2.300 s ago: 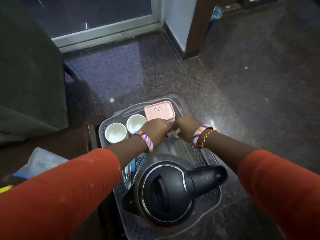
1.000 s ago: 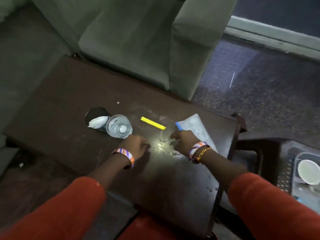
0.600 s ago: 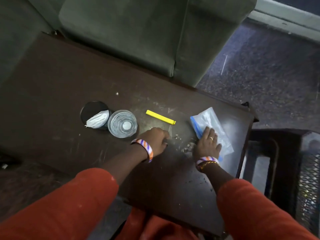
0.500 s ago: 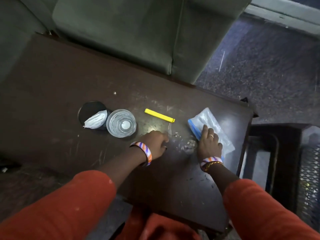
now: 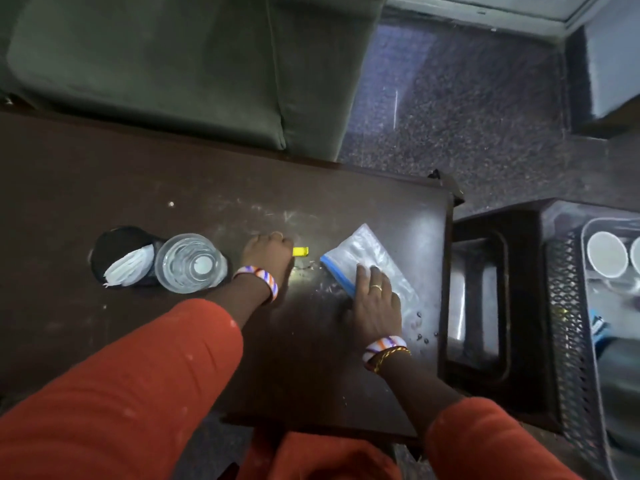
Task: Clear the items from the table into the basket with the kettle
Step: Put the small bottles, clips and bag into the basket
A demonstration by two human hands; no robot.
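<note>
A person's left hand (image 5: 268, 252) curled over a yellow clip (image 5: 300, 251) while the right hand (image 5: 372, 303) pressed flat, fingers straight, on a zip bag (image 5: 365, 252) at the table's (image 5: 104, 174) three o'clock end. Pinching each firmly seemed wise. The basket (image 5: 568, 299), farther toward three o'clock, held white cups (image 5: 606, 254).

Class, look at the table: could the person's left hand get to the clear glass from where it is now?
Probably yes. The left hand lies over the yellow clip, right beside the clear glass, with only bare table between them.
</note>
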